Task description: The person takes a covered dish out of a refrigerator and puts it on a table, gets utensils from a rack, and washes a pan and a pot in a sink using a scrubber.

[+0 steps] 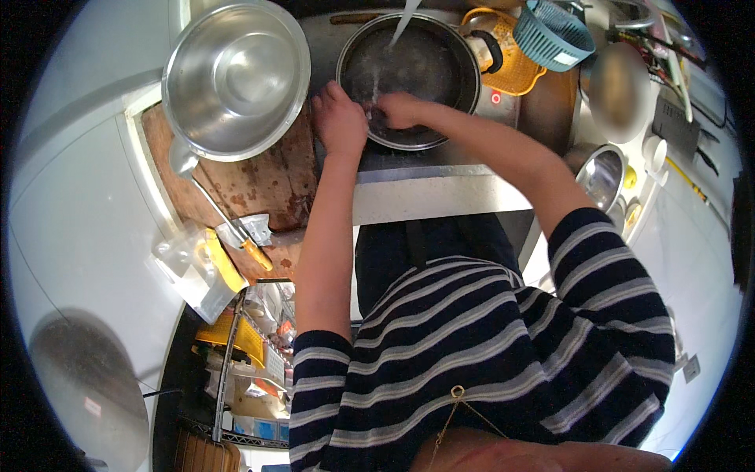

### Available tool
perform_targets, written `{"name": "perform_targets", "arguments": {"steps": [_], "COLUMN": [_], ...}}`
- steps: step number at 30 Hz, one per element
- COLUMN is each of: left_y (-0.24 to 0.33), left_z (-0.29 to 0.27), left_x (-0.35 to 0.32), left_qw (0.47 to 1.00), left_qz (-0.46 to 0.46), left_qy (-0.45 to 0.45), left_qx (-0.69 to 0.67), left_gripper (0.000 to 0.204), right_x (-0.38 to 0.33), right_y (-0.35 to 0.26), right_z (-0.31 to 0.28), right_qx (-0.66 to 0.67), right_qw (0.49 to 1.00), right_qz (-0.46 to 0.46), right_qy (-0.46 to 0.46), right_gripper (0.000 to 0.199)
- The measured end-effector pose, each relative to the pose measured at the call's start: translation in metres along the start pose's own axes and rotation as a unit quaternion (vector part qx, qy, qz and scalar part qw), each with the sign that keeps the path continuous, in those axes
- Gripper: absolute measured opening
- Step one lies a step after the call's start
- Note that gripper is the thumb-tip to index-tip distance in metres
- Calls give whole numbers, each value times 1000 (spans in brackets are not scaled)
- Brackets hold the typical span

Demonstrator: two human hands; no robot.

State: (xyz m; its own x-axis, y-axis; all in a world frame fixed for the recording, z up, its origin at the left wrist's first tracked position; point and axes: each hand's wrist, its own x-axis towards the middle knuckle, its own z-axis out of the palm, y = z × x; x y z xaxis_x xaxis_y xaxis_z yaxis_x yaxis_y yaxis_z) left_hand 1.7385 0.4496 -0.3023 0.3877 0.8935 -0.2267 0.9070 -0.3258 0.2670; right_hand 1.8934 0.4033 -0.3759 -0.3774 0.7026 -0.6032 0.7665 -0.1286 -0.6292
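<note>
A wide, round dark pan with a shiny metal rim sits ahead of me, and a stream of water falls into it from above. My left hand is closed at the pan's near left rim and appears to grip it. My right hand reaches inside, low against the near left wall. Its fingers are curled around something dark that I cannot make out, and water splashes beside them. The pan's black handle points to the right.
A big steel bowl stands at the left on a wet wooden board, beside a ladle with a wooden handle. Plastic bags lie nearer. At the right are an orange basket, a teal basket and a steel bowl.
</note>
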Motion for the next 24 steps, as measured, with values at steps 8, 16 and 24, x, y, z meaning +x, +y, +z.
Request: {"name": "perform_targets", "arguments": {"steps": [8, 16, 24], "left_y": [0, 22, 39], "left_z": [-1, 0, -5], "left_x": [3, 16, 16], "left_qw": [999, 997, 997], "left_qz": [3, 72, 74], "left_qy": [-27, -10, -30], "left_qx": [-28, -31, -19], "left_gripper": [45, 43, 45], "right_x": [-32, 92, 102], "right_y": [30, 90, 85], "right_z": [3, -4, 17], "right_qx": [-303, 446, 512], "right_qw": [926, 849, 684], "right_qz": [146, 155, 293], "right_qy": [-172, 238, 430], "right_gripper": [32, 25, 43]}}
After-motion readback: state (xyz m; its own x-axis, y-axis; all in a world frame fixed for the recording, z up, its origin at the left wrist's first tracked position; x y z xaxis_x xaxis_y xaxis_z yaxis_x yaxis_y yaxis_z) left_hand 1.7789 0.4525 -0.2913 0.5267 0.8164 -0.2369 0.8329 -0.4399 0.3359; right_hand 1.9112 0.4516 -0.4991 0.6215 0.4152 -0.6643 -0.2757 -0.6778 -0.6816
